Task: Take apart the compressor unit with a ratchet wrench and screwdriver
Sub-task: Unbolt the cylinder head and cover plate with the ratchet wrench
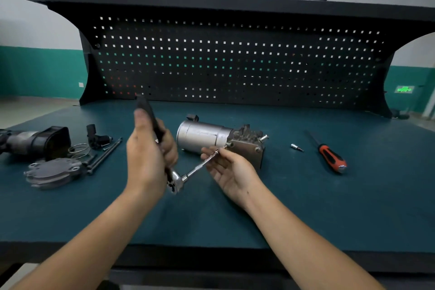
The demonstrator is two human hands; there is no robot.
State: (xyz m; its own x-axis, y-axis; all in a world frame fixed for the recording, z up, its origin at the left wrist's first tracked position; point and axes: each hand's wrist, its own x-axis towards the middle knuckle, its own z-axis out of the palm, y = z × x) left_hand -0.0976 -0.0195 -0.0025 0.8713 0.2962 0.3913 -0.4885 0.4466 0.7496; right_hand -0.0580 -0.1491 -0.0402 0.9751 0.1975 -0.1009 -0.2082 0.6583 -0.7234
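Note:
The compressor unit (213, 137), a silver cylinder with a grey metal head block, lies on its side at the middle of the green bench top (306, 207). My left hand (147, 158) grips the black handle of the ratchet wrench (175, 181), which stands nearly upright. A thin extension bar (200, 167) runs from the ratchet head up to a bolt on the head block. The fingers of my right hand (229, 169) pinch the far end of that bar, right at the bolt. A red-and-black screwdriver (330, 156) lies to the right.
A small loose socket bit (296, 147) lies between the compressor and the screwdriver. At the left sit removed parts: a round grey cover plate (53, 172), two long bolts (104, 155), wire rings (78, 150), a black fitting (95, 136) and a dark housing (30, 141). A black pegboard (235, 61) backs the bench.

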